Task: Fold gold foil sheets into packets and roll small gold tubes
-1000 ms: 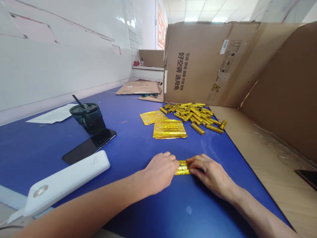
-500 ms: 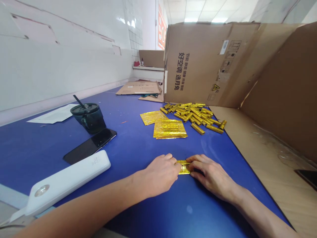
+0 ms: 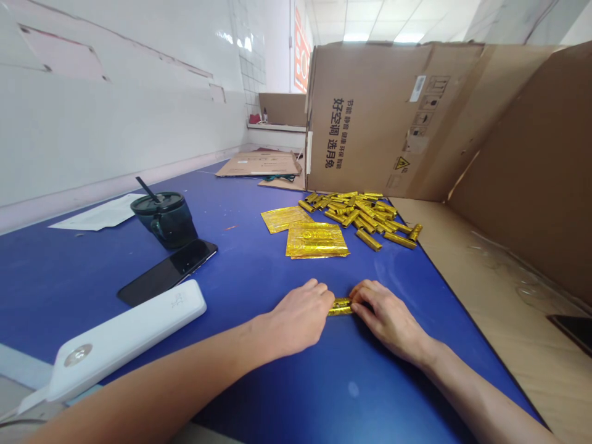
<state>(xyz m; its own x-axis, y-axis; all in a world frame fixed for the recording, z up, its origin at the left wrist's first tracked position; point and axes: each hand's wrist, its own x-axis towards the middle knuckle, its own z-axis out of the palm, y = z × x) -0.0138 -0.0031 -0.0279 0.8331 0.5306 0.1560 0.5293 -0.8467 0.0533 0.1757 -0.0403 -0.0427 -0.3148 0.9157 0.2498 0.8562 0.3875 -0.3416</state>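
Between my hands, on the blue table, lies a narrow folded strip of shiny gold foil paper (image 3: 340, 307). My left hand (image 3: 303, 317) grips its left end with curled fingers, and its fingertips are partly hidden. At the right end, the thumb and fingers of my right hand (image 3: 387, 317) pinch the strip. Just beyond it rests a stack of flat gold foil sheets (image 3: 317, 240), with another gold sheet (image 3: 284, 219) behind it to the left. Farther back is a heap of folded gold foil pieces (image 3: 365, 213).
A dark cup with a straw (image 3: 167, 222), a black phone (image 3: 169, 271) and a long white device (image 3: 127, 342) stand to the left on the table (image 3: 240, 259). Papers (image 3: 97, 213) lie near the wall. Large cardboard (image 3: 374, 123) rises at the back and right.
The foil between my hands has become narrower, its near edge folded up. Both hands have shifted slightly away from me, and the right fingers have closed more tightly on it.
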